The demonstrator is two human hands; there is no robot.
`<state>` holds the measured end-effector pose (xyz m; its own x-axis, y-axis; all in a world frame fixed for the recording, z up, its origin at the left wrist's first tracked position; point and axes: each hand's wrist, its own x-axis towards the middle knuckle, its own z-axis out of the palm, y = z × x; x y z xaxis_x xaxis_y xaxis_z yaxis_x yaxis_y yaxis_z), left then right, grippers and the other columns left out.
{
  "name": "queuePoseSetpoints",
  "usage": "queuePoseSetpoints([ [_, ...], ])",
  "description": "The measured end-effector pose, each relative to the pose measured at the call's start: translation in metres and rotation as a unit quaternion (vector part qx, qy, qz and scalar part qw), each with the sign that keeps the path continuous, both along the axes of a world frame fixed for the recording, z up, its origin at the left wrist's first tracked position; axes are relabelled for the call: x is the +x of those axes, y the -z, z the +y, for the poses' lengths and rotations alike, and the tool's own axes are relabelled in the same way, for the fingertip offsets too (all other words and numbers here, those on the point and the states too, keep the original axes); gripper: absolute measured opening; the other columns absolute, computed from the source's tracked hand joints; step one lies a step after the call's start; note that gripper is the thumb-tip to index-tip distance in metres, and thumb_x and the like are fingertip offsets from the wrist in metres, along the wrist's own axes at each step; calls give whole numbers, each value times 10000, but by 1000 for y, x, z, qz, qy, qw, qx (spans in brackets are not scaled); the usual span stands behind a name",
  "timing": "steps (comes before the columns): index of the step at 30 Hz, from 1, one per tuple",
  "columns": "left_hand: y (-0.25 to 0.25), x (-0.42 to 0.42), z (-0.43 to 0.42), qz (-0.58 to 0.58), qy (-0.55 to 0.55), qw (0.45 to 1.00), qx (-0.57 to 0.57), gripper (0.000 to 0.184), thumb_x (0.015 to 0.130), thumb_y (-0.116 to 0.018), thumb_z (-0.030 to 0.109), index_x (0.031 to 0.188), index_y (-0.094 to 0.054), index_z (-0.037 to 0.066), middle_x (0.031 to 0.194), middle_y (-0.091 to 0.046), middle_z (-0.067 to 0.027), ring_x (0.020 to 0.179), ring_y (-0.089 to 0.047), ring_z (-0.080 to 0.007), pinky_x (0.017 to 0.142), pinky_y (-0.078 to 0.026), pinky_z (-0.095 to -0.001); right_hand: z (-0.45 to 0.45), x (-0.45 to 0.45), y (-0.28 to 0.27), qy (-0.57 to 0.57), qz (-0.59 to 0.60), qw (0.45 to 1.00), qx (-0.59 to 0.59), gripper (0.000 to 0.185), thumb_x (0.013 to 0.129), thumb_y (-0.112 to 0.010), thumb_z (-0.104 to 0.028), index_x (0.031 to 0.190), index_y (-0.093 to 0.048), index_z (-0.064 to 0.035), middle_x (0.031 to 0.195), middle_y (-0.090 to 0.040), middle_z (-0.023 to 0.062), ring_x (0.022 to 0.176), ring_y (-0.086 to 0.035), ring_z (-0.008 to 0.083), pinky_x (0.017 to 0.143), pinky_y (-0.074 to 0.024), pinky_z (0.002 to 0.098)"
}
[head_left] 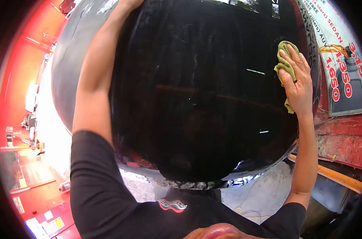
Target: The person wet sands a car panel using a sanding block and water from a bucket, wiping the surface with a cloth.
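Observation:
A glossy black car panel [197, 87], curved and seemingly a hood, fills the middle of the head view. My right hand [297, 81] lies near its right side with a folded olive-green cloth [286, 59] under the fingers, pressed against the surface. One end of the cloth hangs out below the palm. My left arm reaches forward along the left of the panel. Only the back part of my left hand [130, 3] shows at the top edge; its fingers are out of sight. White streaks and reflections mark the black paint.
A price sign [340, 59] stands beside the car at right, above a red wall [340, 139]. An orange-yellow pipe [340, 177] runs below it. Grey concrete floor [260, 195] shows under the car's front edge. Red surfaces [13, 99] with bright glare line the left.

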<state>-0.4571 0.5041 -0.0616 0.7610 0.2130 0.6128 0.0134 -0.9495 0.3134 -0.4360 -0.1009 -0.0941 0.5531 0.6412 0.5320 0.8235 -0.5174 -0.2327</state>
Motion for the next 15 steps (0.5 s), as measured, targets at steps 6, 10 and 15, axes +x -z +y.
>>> queuePoseSetpoints([
  [6, 6, -244, -153, 40, 29, 987, 151, 305, 969, -715, 173, 1258, -735, 80, 1348, -698, -148, 1231, -635, -344, 1039, -496, -434, 2, 0, -2, -6, -16, 1000, -1, 419, 994, -611, -283, 1385, -705, -164, 1556, -569, 67, 1490, -417, 398, 1256, -305, 516],
  [10, 6, -247, -154, 67, 48, 990, 115, 324, 979, -705, 153, 1297, -724, 94, 1406, -668, -149, 1278, -614, -347, 1094, -464, -442, 2, -2, -3, 2, -9, 1000, -1, 417, 992, -616, -282, 1382, -705, -164, 1562, -563, 54, 1495, -417, 388, 1255, -308, 514],
  [15, -3, -30, -54, 34, 64, 996, 43, 227, 984, -671, 164, 1165, -750, 52, 1164, -733, -184, 1117, -678, -351, 952, -532, -430, 2, -1, 0, 5, -3, 1000, 0, 437, 979, -624, -318, 1378, -710, -164, 1539, -587, 61, 1496, -420, 380, 1254, -309, 508],
])
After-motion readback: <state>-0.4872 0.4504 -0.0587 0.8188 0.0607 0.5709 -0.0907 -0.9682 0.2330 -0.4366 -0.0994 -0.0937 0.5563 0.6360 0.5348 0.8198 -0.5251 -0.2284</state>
